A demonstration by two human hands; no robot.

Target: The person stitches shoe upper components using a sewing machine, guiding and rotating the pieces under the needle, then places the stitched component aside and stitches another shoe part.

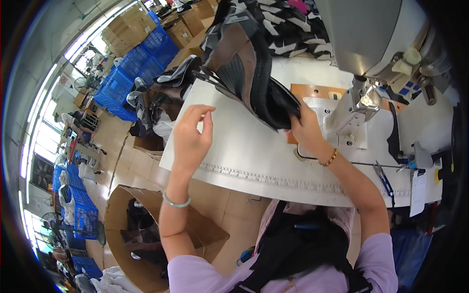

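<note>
My right hand (309,131) grips the near end of a shoe upper (237,61) in black, brown and grey, in front of the sewing machine (359,105). The upper stretches up and left from that hand, above the white worktable (229,146); its layers overlap, so I cannot tell whether it is one piece or several. My left hand (191,139) is raised over the table's left edge, apart from the upper. Its thumb and index tips come together in a pinch, and no object shows between them.
Black-and-white shoe pieces (293,29) are heaped at the table's back. Small blue-handled snips (384,180) lie at the right, near the front-edge ruler (273,182). A cardboard box (117,215) holding shoe pieces stands lower left. Blue crates (122,88) stand farther back.
</note>
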